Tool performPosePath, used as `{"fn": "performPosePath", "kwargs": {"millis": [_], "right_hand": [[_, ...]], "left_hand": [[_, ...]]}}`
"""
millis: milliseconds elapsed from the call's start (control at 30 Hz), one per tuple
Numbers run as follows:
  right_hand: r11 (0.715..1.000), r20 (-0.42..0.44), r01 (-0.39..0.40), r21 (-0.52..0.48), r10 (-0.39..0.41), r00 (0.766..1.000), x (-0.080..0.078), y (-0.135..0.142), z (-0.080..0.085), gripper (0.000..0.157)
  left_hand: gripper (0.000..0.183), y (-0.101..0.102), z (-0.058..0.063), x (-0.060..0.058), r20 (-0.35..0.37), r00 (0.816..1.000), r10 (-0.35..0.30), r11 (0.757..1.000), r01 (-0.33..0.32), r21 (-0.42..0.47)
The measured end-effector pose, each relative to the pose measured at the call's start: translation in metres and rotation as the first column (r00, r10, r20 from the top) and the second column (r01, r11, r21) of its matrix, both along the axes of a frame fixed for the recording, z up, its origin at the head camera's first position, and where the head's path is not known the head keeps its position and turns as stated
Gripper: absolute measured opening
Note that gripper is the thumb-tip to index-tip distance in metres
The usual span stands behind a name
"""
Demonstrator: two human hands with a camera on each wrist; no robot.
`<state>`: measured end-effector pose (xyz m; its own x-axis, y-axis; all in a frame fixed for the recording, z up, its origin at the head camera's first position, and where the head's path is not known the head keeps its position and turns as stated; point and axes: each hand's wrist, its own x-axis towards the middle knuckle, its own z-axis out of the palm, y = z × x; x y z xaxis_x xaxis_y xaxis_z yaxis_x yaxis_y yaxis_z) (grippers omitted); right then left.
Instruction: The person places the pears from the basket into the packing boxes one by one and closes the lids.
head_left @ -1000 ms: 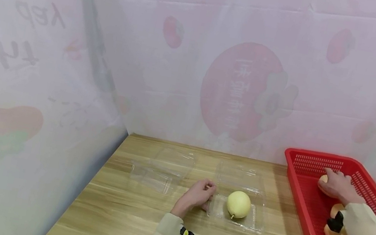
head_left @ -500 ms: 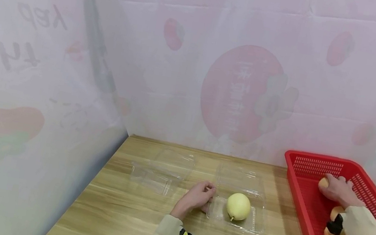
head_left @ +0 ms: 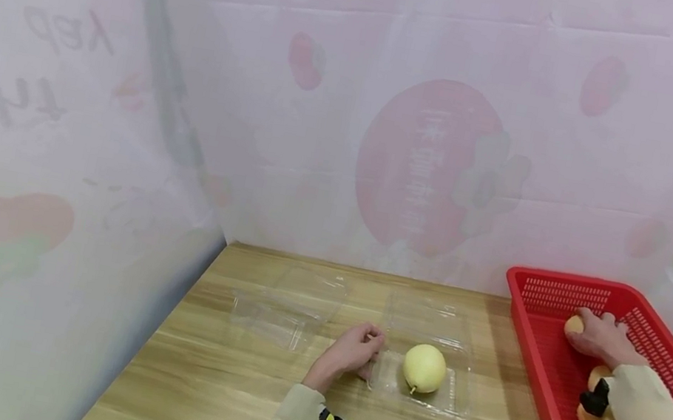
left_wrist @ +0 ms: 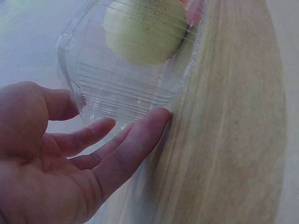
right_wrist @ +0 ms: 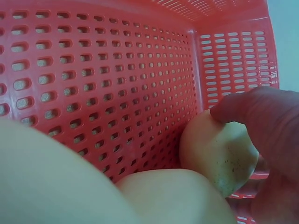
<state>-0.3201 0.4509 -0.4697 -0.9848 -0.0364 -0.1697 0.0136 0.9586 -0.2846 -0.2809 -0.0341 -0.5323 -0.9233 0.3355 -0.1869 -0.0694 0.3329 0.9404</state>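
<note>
In the red basket (head_left: 542, 366), my right hand (head_left: 603, 339) grips a round yellow pear (right_wrist: 217, 149) near the far wall, its thumb over the top and fingers at the far side. More pale fruit (right_wrist: 173, 196) lies in the basket nearer the wrist. My left hand (head_left: 353, 348) touches the left side of a clear plastic clamshell box (head_left: 452, 403) with loosely bent fingers. Inside that box's base sits a single pear (head_left: 424, 369), its stem toward me. The left wrist view shows the fingertips (left_wrist: 161, 116) right at the box's ribbed wall.
A second clear plastic box (head_left: 269, 322), lid raised, stands to the left on the wooden table (head_left: 198, 381). White printed sheets (head_left: 324, 125) hang behind and at both sides. The basket's raised rim runs around the right hand's work.
My right hand has settled lower around the pear in the basket, and its fingers have closed on it. The left hand and the boxes stay in place.
</note>
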Motion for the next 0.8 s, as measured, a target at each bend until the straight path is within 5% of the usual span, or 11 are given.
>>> {"fn": "performPosePath", "kwargs": {"millis": [800], "right_hand": [[0.997,0.068,0.043,-0.059,-0.039,0.997,-0.001,-0.018,0.003,0.082]], "left_hand": [[0.032,-0.002,-0.001,-0.003,-0.009,1.0,0.002,1.0,-0.002,-0.001]]}}
